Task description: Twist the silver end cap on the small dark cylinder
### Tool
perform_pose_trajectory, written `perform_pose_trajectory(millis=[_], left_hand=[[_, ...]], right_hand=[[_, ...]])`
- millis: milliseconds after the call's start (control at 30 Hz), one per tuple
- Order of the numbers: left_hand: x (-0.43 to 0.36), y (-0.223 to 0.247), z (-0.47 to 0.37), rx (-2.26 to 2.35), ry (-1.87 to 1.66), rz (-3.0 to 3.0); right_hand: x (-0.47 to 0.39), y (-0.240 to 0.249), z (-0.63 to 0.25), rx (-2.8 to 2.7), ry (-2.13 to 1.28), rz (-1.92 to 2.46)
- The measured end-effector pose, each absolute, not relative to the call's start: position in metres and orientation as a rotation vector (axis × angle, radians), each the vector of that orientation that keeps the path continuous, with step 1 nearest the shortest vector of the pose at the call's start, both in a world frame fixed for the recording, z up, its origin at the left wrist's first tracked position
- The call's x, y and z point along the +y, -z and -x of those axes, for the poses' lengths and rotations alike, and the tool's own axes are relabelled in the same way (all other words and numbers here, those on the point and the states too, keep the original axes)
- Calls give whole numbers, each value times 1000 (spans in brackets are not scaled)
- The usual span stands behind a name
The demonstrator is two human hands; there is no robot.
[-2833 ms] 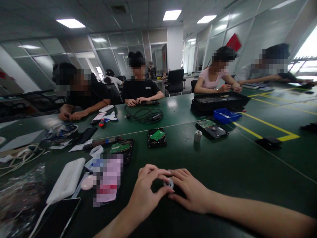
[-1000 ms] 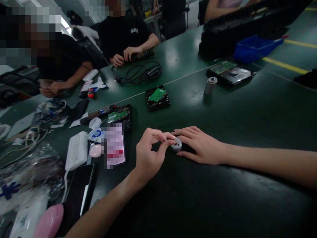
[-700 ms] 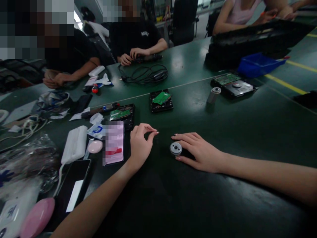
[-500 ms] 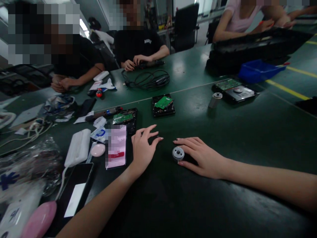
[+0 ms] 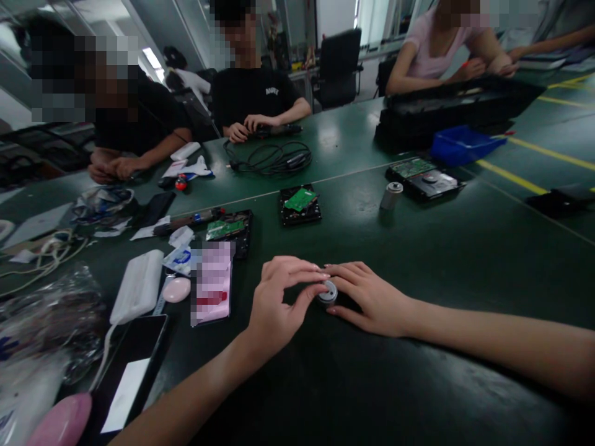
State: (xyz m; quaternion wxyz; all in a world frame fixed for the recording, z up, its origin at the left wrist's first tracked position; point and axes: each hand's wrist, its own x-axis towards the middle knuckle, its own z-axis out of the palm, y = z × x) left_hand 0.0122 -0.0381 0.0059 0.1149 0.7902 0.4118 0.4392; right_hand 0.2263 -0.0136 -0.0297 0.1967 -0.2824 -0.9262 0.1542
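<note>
In the middle of the green table a small silver metal cylinder stands upright, with a round top that has small dark holes in it. My right hand rests on the table and holds it from the right, thumb in front and fingers behind. From the left, my left hand reaches over the same cylinder. Its thumb and fingertips are brought together in a pinch at the cylinder's top. Whatever is between those fingertips is too small or hidden to make out.
A similar silver cylinder stands farther back, near an opened hard drive and a blue bin. Another hard drive lies ahead. Phones, a white power bank and plastic bags crowd the left. Several people sit opposite.
My left hand has moved right, from beside the phone to the top of the cylinder, and its fingers have come together. My right hand has stayed at the cylinder. The view has shifted slightly.
</note>
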Motion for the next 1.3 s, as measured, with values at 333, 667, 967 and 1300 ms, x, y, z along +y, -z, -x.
perform_pose_trajectory(millis=[333, 667, 967, 1300], left_hand=[[-40, -10, -16, 1115, -1114, -2411], [-45, -6, -14, 1165, -1090, -2349], [-44, -4, -18, 1192, -1215, -2343], [-38, -3, -12, 1272, -1363, -1905]], right_hand=[[-15, 27, -227, -2612, -454, 819], [-15, 27, -227, -2601, -470, 821], [-15, 23, -227, -2607, -509, 832], [-15, 25, -226, -2606, -504, 823]])
